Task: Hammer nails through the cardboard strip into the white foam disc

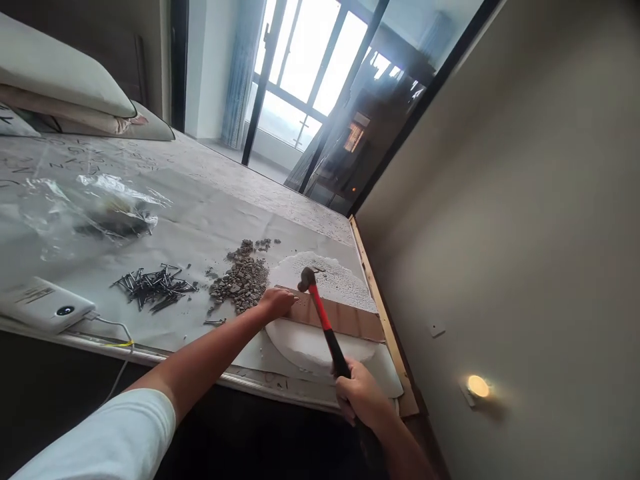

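Observation:
My right hand point(363, 395) is closed round the black grip of a hammer point(323, 320) with a red shaft. The hammer's dark head point(306, 278) hangs just above a brown wooden strip point(350, 320). That strip lies across a white foam slab point(320, 347) on the covered bed. My left hand point(275, 303) rests on the strip's left end, fingers pinched together just left of the hammer head. What they pinch is too small to make out.
A pile of dark nails point(153, 285) and a heap of grey rubble point(240, 280) lie left of the slab. A white power bank point(43, 305) with a cable, a plastic bag point(110, 213) and pillows point(60, 80) sit further left. A wall point(525, 233) stands close on the right.

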`<state>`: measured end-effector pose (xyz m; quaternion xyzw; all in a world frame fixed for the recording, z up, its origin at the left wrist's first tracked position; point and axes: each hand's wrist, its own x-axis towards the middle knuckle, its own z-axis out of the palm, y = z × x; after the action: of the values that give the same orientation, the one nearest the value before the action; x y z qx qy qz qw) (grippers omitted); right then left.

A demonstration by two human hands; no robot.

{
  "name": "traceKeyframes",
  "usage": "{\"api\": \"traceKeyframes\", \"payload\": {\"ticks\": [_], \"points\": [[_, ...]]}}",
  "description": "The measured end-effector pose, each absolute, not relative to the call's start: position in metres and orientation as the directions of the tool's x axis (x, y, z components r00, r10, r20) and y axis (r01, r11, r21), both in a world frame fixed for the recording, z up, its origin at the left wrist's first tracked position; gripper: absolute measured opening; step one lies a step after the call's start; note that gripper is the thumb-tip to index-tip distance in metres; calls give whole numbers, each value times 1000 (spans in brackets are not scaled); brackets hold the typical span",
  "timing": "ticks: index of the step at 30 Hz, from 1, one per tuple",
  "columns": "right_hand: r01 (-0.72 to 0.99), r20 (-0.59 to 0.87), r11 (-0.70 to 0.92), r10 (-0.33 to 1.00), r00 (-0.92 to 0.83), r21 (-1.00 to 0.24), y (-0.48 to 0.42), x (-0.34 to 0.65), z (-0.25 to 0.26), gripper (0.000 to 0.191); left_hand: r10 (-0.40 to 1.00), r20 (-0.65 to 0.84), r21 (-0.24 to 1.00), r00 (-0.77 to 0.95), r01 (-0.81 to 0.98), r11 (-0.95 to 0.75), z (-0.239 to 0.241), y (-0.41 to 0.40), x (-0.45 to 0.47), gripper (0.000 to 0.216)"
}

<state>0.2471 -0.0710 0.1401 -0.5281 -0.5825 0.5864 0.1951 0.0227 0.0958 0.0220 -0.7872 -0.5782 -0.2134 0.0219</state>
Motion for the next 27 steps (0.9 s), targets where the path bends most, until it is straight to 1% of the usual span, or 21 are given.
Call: {"api": "traceKeyframes", "payload": {"ticks": [3,5,7,9,13,15,19,22,25,27], "points": [[403,-338,-195,885,-320,-894,-71,244,145,19,907,369,260,201,915,-308,21,96,23,43],[415,-365,-220,878,-311,-883,-71,240,142,19,912,361,270,194,914,-302,21,96,23,41],[442,-416,-258,855,-309,-859,-71,236,137,19,915,344,261,210,915,-308,21,96,23,39],[464,-432,-263,847,-309,-846,-72,235,133,18,915,335,250,224,915,-316,20,97,23,37],[392,-363,-230,879,-310,-891,-75,237,135,15,910,346,229,228,920,-318,20,96,23,39],[366,-362,-242,880,-307,-899,-75,236,133,16,908,355,247,223,914,-322,21,95,22,39],[397,-449,-316,838,-309,-862,-71,235,125,17,897,391,374,205,855,-359,22,94,17,33],[378,-395,-270,866,-307,-886,-70,238,125,16,892,412,484,186,785,-387,23,95,10,30],[376,-349,-235,897,-271,-896,-68,239,125,15,886,433,642,169,632,-434,25,96,2,30],[395,-386,-265,883,-266,-879,-66,237,118,16,911,398,772,106,498,-395,27,96,-1,29]]}}
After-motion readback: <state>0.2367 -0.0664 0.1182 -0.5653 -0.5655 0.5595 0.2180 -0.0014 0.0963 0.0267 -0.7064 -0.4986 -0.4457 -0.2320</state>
